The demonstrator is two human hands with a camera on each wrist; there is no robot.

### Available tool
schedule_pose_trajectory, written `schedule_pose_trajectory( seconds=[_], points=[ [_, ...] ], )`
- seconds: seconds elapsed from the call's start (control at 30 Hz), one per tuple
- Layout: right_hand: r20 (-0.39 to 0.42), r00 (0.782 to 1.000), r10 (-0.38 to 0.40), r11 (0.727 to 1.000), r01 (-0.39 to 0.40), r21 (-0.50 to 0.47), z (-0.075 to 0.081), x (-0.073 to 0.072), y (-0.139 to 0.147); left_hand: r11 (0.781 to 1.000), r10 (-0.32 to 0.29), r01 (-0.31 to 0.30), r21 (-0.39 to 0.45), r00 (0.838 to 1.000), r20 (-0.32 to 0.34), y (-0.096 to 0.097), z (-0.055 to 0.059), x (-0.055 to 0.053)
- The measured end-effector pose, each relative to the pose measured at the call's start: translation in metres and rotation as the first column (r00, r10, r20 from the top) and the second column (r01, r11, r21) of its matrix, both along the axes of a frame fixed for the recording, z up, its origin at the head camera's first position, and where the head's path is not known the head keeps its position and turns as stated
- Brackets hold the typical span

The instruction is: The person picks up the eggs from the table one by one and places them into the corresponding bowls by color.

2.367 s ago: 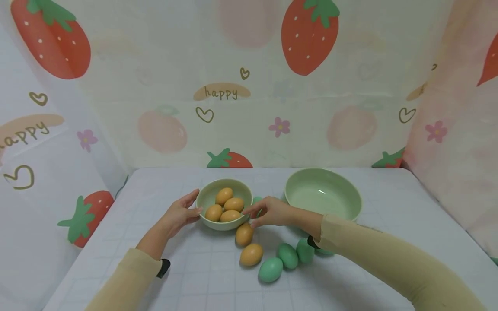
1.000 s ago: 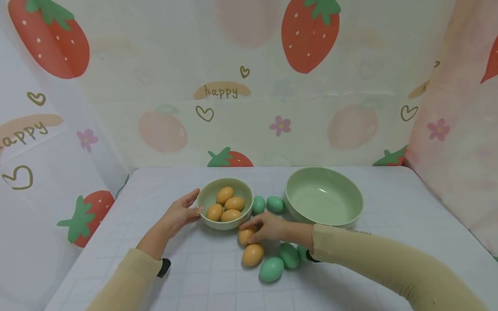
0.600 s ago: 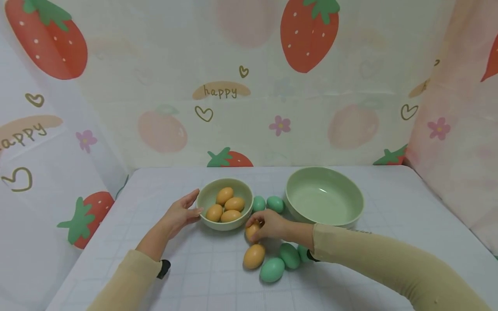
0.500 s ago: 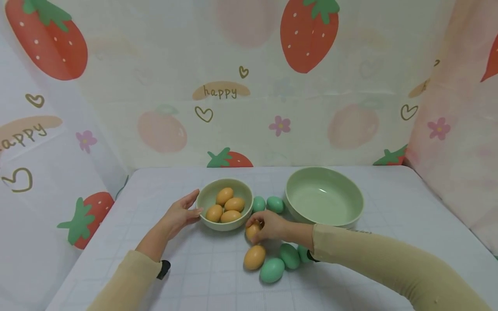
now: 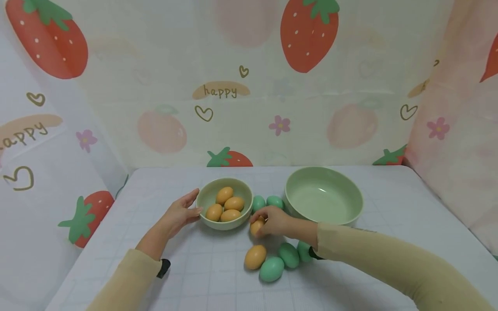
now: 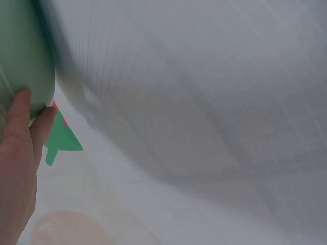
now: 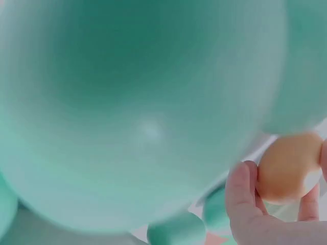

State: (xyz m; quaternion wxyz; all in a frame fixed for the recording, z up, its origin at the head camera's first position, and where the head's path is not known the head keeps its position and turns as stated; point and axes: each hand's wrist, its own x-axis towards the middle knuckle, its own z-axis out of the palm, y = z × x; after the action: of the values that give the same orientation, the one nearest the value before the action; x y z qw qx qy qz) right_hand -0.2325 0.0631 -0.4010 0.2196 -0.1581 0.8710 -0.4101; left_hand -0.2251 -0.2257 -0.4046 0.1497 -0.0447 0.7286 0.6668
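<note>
I've shifted the orange egg (image 5: 257, 227), pinched in my right hand (image 5: 275, 221), toward the worktop's (image 5: 202, 276) far edge, leaving one loose egg (image 5: 255, 257); my left hand (image 5: 180, 215), fingers extended, touches the small bowl (image 5: 208, 195).

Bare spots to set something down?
Right of the large bowl, beyond the right sleeve; also between the left sleeve and the loose orange egg. Crowded: between large bowl and small bowl, two green eggs with the right hand in front.
</note>
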Motion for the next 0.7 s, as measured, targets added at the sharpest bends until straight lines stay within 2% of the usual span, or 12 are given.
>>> schedule_pose_trajectory(
  seconds=[0.23, 0.5, 0.7],
  points=[
    [0.002, 1.0, -0.018, 1.0, 0.018, 0.0, 0.013, -0.002, 0.002, 1.0, -0.004, 0.004, 0.0, 1.0, 0.001, 0.001, 0.0, 0.001],
    [-0.039, 0.998, 0.047, 0.995, -0.05, -0.086, 0.029, -0.004, 0.004, 1.0, -0.002, 0.002, -0.019, 1.0, -0.007, 0.001, 0.002, 0.003],
    [-0.022, 0.999, 0.043, 0.989, -0.046, -0.14, 0.038, -0.004, 0.002, 1.0, -0.003, 0.003, -0.012, 1.0, -0.01, 0.002, 0.002, 0.003]
  ],
)
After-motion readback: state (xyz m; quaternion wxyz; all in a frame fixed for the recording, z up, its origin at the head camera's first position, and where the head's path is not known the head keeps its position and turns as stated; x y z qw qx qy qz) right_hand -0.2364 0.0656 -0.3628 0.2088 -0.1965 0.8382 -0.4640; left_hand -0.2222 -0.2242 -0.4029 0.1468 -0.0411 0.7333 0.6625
